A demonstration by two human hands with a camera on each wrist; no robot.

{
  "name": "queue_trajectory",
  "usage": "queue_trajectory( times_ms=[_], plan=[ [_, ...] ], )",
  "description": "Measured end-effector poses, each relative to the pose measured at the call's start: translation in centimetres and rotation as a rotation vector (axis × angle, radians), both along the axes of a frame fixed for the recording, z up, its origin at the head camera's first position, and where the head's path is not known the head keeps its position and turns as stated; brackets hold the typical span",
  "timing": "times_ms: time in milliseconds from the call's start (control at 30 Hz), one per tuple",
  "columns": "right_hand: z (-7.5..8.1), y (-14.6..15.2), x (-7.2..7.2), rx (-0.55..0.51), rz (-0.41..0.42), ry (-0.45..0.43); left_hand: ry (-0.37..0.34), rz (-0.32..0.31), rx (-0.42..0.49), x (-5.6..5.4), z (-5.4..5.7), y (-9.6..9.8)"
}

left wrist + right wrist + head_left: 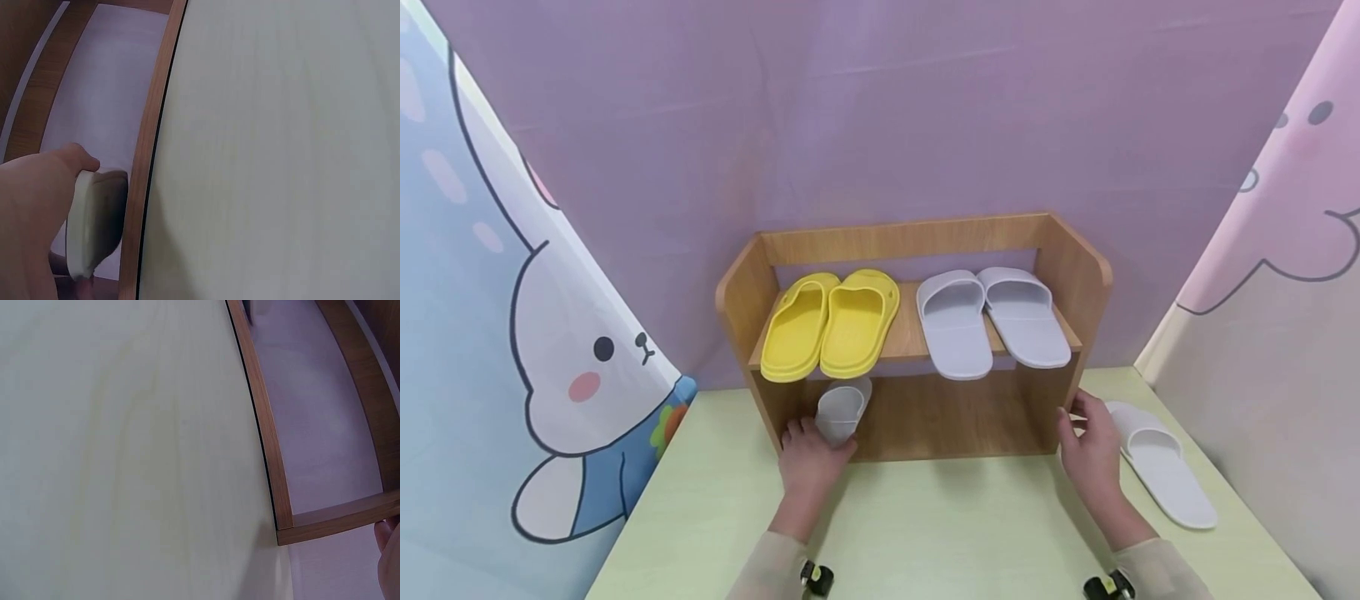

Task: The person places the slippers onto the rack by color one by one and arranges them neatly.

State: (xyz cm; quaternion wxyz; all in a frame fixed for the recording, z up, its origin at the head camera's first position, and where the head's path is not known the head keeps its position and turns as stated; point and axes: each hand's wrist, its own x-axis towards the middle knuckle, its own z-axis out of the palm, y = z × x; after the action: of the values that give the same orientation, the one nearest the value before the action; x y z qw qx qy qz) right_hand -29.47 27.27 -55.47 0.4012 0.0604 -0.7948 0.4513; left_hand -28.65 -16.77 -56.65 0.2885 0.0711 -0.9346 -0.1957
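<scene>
My left hand [814, 462] grips a pale grey slipper [838, 408] in the lower left of a wooden shoe rack [940, 417]. In the left wrist view, the thumb lies on top of the slipper [94, 225] beside the rack's front board. A second pale edge shows just behind it in the head view. My right hand [1093, 446] holds the front edge of the rack's right side panel, its fingertips against the panel's outer side in the right wrist view. Right beside that hand, a white slipper [1168, 479] lies on the table.
A pair of yellow clogs [827, 329] sits on the left of the upper shelf, their heels over its front edge. Lilac-grey slippers [992, 325] stand on the right. Behind the pale green table [940, 525] hangs a purple curtain [887, 108], with printed cloths at both sides.
</scene>
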Motion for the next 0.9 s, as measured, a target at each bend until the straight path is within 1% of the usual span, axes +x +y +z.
queue_trajectory(
  times_ms=[67, 200, 333, 467, 633, 767, 900],
  plan=[
    [0.0, 0.0, 0.0, 0.001, 0.001, -0.003, -0.022, 0.01, -0.003, -0.1, -0.1, 0.0],
    [0.1, 0.0, 0.1, 0.001, 0.003, -0.002, -0.096, 0.024, -0.012, -0.1, 0.0, 0.2],
    [0.2, -0.1, 0.2, 0.001, 0.002, -0.003, -0.164, 0.011, -0.009, 0.0, 0.1, 0.4],
    [0.3, -0.1, 0.2, 0.005, -0.002, -0.007, -0.206, -0.004, -0.011, 0.1, 0.2, 0.4],
    [0.3, -0.1, 0.2, 0.005, 0.0, -0.006, -0.243, -0.037, -0.028, 0.3, 0.5, 0.1],
    [0.2, -0.1, 0.2, -0.006, 0.001, -0.006, -0.247, -0.08, -0.029, 0.5, 0.7, -0.3],
    [0.3, -0.1, 0.2, -0.007, 0.0, -0.014, -0.253, -0.102, -0.026, 0.7, 1.0, -0.5]
  ],
)
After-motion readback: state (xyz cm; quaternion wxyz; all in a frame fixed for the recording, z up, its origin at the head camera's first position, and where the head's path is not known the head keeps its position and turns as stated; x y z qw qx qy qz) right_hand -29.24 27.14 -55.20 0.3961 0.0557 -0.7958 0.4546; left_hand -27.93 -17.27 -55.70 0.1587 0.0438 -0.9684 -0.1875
